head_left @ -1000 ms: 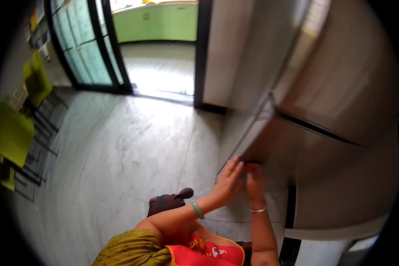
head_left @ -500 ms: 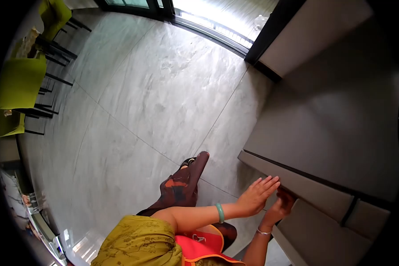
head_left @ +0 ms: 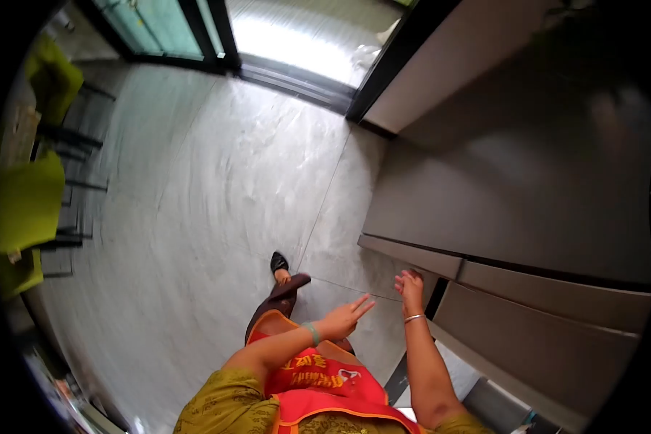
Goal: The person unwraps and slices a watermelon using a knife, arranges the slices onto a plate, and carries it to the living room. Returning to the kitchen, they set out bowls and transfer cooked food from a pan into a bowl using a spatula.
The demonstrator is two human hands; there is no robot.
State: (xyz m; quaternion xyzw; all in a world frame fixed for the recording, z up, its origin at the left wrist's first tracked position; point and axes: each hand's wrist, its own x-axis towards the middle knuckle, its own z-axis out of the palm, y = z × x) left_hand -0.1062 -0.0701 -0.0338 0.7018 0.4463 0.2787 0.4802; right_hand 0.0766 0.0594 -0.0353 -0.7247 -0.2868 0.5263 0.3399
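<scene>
Standing just beside empty, half-curled right fingers (head_left: 400, 283) is a grey cabinet (head_left: 513, 210), farther from empty, parted left fingers (head_left: 356, 304).

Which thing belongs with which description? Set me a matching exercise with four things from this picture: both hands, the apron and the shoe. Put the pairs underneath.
Things
1. Left hand
2. Shoe
3. Right hand
4. Apron

Descriptions
A. Red with orange edging
B. Silver bangle at its wrist
C. Green bangle at its wrist
D. Black, on the floor

Pairs: 1-C, 2-D, 3-B, 4-A
</scene>
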